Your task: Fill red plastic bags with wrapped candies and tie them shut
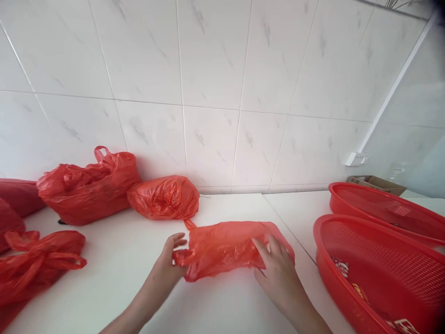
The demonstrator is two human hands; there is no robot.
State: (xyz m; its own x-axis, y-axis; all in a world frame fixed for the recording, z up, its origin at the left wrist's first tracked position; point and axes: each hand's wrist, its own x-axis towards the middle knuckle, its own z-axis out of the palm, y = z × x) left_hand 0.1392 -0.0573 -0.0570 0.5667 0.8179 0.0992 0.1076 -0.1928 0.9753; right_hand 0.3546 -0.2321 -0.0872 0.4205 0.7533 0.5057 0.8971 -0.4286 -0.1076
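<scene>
A thin red plastic bag lies on its side on the white table, with its handles toward the left. My left hand is at that handle end, its fingers curled but apart and a bag handle near the thumb. My right hand rests on the bag's right part with fingers spread, touching the plastic without a closed grip. What the bag contains cannot be made out through the film. Just behind it sits a rounded, filled red bag.
At the left stand a large red bag with a raised loop and a knotted red bag. Two red perforated baskets are at the right; the nearer holds small printed packets. A cardboard box and a socket are behind, by the tiled wall.
</scene>
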